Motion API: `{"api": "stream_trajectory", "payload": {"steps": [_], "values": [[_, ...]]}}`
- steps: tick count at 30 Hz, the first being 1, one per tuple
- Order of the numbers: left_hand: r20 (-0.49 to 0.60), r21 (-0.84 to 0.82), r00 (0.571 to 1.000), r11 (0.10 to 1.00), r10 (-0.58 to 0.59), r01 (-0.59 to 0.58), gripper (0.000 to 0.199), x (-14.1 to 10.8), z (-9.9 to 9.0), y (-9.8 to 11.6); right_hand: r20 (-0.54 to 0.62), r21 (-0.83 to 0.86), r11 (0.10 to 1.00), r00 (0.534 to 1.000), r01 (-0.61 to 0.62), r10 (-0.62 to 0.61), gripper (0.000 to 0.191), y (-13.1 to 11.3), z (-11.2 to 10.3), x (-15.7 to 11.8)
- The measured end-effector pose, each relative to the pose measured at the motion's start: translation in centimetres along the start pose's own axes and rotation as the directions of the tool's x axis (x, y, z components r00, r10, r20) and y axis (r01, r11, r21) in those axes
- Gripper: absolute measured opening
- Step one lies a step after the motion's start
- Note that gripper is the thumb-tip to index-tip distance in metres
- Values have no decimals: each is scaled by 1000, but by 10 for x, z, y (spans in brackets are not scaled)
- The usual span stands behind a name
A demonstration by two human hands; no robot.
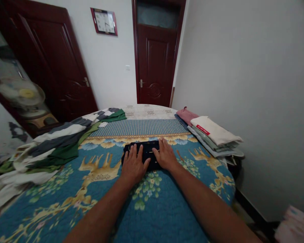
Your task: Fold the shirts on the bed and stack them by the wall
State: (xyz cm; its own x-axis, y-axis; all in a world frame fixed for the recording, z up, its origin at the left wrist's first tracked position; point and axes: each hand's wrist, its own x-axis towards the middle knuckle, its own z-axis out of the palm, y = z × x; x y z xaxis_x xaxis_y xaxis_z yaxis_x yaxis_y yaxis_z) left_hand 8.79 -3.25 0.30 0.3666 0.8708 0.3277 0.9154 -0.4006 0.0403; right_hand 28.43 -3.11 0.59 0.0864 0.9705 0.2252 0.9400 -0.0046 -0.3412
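Note:
A dark navy folded garment (pixel 149 147) lies in the middle of the table, with small light marks on it. My left hand (pixel 134 162) rests flat on its left part, fingers spread and thumb out to the right. On its right part lies my right hand (pixel 165 154), palm down with the fingers stretched forward. Neither hand grips the cloth. Much of the garment is hidden under both hands, so its exact kind does not show.
A blue patterned cloth (pixel 101 195) covers the round table. Loose striped and green clothes (pixel 66 141) sprawl along the left side. A stack of folded clothes (pixel 212 131), cream on top, sits at the right edge near the wall. Dark red doors (pixel 157 60) stand beyond.

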Motion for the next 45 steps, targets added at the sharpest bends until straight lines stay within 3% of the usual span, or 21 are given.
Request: {"api": "stream_trajectory", "payload": {"steps": [7, 12, 19, 30, 36, 45], "values": [[-4, -31, 997, 997, -72, 72, 88, -5, 3, -5, 54, -116, 988, 994, 103, -97, 74, 3, 2, 2], [50, -39, 997, 997, -60, 62, 91, -11, 0, -8, 115, -88, 961, 961, 263, -253, 75, 13, 3, 13], [105, -24, 993, 998, -55, 58, 92, -15, -4, -8, -37, 108, 922, 929, 371, -369, 68, 33, 18, 13], [147, -38, 986, 996, -74, 80, 92, -16, -10, -6, -89, 196, 912, 933, 360, -349, 72, 41, 19, -2], [136, -3, 988, 997, -71, 72, 86, -14, -14, -5, -171, 216, 933, 952, 288, -254, 80, 39, 22, -1], [133, -7, 989, 998, -66, 68, 87, -15, -14, -6, -148, 227, 940, 963, 253, -223, 75, 43, 25, -3]]}}
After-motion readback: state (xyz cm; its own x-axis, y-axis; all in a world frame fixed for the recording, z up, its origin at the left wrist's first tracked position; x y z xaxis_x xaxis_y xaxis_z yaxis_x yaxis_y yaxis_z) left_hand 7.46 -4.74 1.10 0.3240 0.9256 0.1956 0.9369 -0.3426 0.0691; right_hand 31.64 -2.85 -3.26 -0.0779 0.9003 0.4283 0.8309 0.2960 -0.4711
